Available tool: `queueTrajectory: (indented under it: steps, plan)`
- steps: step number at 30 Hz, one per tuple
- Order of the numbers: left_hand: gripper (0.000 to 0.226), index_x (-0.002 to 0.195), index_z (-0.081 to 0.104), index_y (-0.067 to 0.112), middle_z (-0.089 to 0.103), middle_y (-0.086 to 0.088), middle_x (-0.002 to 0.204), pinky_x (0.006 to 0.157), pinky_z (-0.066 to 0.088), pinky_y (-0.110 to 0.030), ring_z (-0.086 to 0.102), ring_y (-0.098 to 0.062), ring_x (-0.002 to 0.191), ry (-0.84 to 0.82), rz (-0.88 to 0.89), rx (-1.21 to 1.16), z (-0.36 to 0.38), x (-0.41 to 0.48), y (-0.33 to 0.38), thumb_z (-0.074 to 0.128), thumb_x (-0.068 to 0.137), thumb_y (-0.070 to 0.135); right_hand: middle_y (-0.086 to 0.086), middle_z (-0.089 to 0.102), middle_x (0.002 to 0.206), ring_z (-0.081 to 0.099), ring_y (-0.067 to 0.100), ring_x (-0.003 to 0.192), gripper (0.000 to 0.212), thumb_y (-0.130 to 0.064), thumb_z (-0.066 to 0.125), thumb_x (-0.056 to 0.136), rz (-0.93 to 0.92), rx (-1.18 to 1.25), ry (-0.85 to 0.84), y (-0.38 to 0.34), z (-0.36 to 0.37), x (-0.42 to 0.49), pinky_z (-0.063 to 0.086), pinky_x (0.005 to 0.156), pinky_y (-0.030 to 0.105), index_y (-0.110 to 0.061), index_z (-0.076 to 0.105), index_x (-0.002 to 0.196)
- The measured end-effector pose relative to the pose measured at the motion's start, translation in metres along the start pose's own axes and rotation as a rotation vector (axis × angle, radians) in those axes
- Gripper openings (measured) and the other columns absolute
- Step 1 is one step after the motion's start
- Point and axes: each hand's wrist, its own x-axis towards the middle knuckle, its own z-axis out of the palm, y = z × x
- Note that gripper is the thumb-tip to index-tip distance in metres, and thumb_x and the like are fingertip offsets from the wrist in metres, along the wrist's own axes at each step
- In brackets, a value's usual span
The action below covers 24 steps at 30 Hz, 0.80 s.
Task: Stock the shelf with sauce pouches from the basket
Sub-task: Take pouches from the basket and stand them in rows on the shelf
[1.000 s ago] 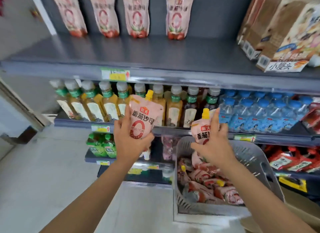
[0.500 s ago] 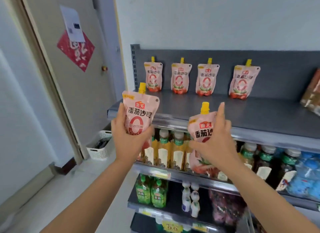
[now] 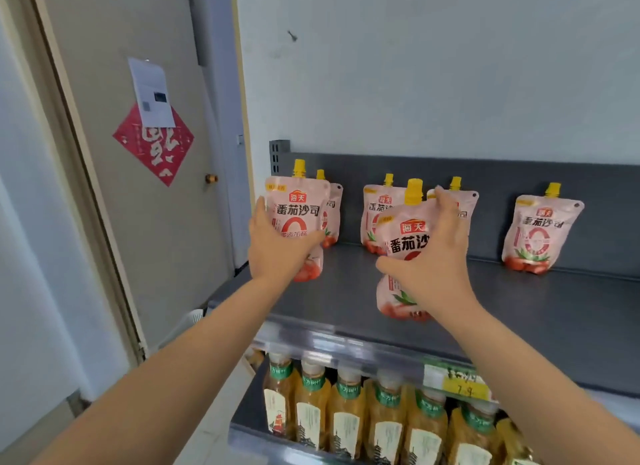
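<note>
My left hand point(image 3: 277, 250) grips a pink sauce pouch point(image 3: 298, 208) with a yellow cap, held upright over the left end of the grey top shelf point(image 3: 536, 312). My right hand point(image 3: 433, 260) grips a second pink pouch point(image 3: 405, 236) above the middle of the shelf. Several matching pouches stand along the shelf's back wall; the rightmost pouch point(image 3: 540, 232) is in full view, the others are partly hidden behind my hands. The basket is out of view.
A lower shelf holds a row of amber tea bottles point(image 3: 346, 412) behind a rail with a yellow price tag point(image 3: 460, 381). A beige door point(image 3: 138, 187) with a red paper diamond stands to the left. A white wall rises above the shelf unit.
Both hands have lifted their pouches from basket height up and forward over the top shelf. The view has tilted up, so the basket has dropped out of sight.
</note>
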Motion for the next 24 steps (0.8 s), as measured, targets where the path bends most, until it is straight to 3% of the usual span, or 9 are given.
queueTrajectory:
  steps: [4,11,15,20,24]
  plan:
    - [0.104,0.137,0.031,0.023,0.042,0.004,0.124,0.086,0.046,-0.033,0.049,-0.015,0.112,-0.061,0.015,0.098,0.039,0.041,-0.026,0.087,0.052,0.042,0.002,0.02,0.14,0.022,0.022,0.131,0.117,-0.012,0.083,0.06,0.059,-0.017,0.048,0.02,0.026,0.036,0.032,0.109,0.048,-0.028,0.009,0.148]
    - [0.088,0.116,0.034,0.024,0.046,0.002,0.114,0.084,0.053,-0.041,0.053,-0.018,0.105,-0.143,-0.018,0.044,0.083,0.083,-0.065,0.088,0.048,0.038,0.003,0.017,0.143,0.019,0.025,0.135,0.121,-0.012,0.083,0.059,0.14,-0.089,0.071,0.037,0.067,0.061,0.03,0.111,0.049,-0.027,0.003,0.148]
    - [0.083,0.11,0.032,0.022,0.047,0.0,0.112,0.073,0.044,-0.025,0.052,-0.014,0.1,-0.197,-0.011,-0.032,0.096,0.102,-0.077,0.09,0.051,0.029,0.002,0.013,0.145,0.013,0.022,0.137,0.129,-0.01,0.083,0.059,0.188,-0.095,0.09,0.034,0.091,0.059,0.024,0.113,0.045,-0.028,-0.007,0.149]
    - [0.094,0.117,0.027,0.023,0.042,0.0,0.119,0.081,0.044,-0.023,0.048,-0.012,0.106,-0.352,0.037,-0.076,0.103,0.118,-0.087,0.091,0.05,0.039,0.0,0.011,0.147,0.014,0.021,0.138,0.13,-0.012,0.086,0.06,0.227,-0.083,0.175,0.025,0.117,0.057,0.026,0.111,0.041,-0.025,-0.007,0.15]
    - [0.105,0.122,0.024,0.025,0.041,0.002,0.121,0.089,0.05,-0.033,0.048,-0.016,0.113,-0.403,0.05,-0.054,0.102,0.122,-0.094,0.091,0.045,0.048,-0.004,0.002,0.155,0.006,0.017,0.144,0.131,-0.023,0.088,0.063,0.225,-0.075,0.167,0.019,0.134,0.052,0.018,0.113,0.035,-0.024,-0.01,0.151]
